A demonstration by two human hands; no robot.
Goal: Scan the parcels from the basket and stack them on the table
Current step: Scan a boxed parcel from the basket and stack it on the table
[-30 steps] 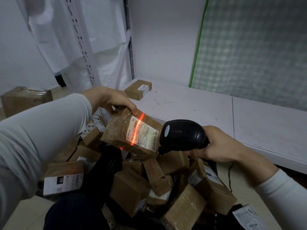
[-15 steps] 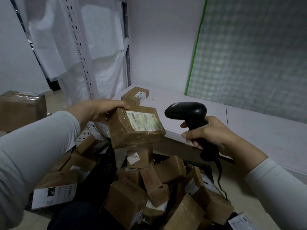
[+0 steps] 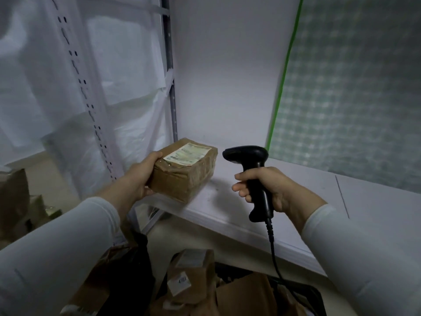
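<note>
The white tabletop [image 3: 307, 201] runs from the middle of your view away to the right. Behind its far edge a checked panel [image 3: 353, 87] with a green border stands against the wall. Off the tabletop's left end is a metal rack [image 3: 169, 87] draped in clear plastic sheeting [image 3: 68, 99]. Below the tabletop's near edge sits the black basket [image 3: 315, 293], piled with brown parcels [image 3: 196, 270], some showing white labels. Further left of the tabletop, low down, are more brown boxes [image 3: 13, 197], too blurred to read.

The parcel [image 3: 182, 179] you are handling is a taped brown box at the tabletop's left corner, its top roughly level and its far end over the tabletop. Blur hides whether its underside touches the surface. Your left hand [image 3: 139, 179] grips the end nearest you, thumb on top and fingers curled underneath. A white shipping label [image 3: 188, 155] faces up on the parcel.

Your right hand [image 3: 273, 190] is wrapped round the handle of the black scanner [image 3: 247, 155]. You hold it upright over the tabletop's near part, further along to the right than the parcel and clear of it, its head turned toward the tabletop's left corner. The scanner's cable [image 3: 273, 252] hangs from the handle down past the tabletop's near edge toward the basket.
</note>
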